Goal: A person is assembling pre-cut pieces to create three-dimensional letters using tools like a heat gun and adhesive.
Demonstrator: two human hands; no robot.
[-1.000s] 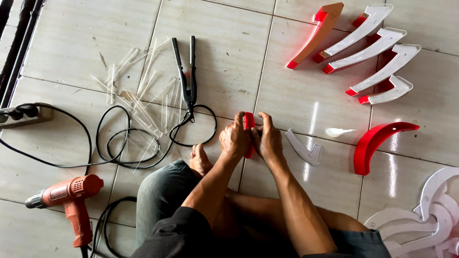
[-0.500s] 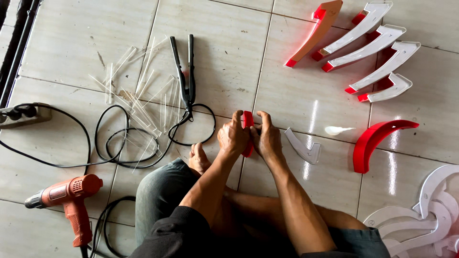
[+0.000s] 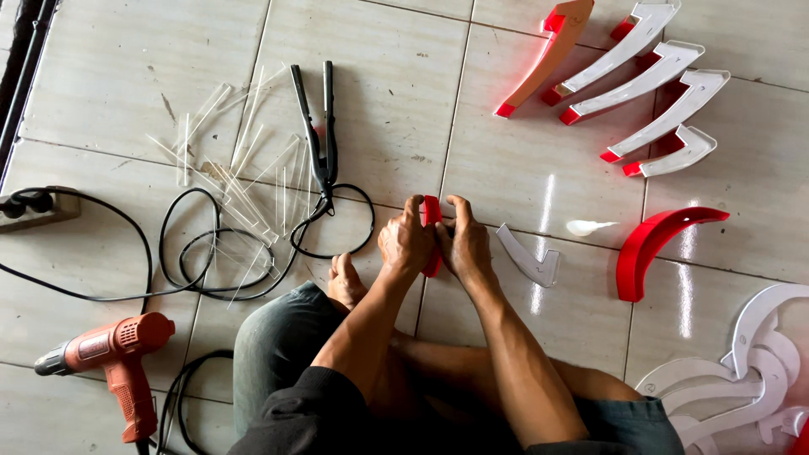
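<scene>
At the centre of the frame, the left hand (image 3: 406,244) and right hand (image 3: 463,246) have their fingers clamped on a red strip (image 3: 431,212). Bending it well likely needs even pressure from both thumbs, working slowly, with the clear flat piece (image 3: 529,257) kept clear.

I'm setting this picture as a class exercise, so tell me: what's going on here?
A person sits on a tiled floor, both hands pressed around a small red strip: left hand, right hand. A white cut-out lies beside them. Red-and-white curved shapes lie further off, and an orange heat gun, a black flat iron and clear strips to the left.
</scene>
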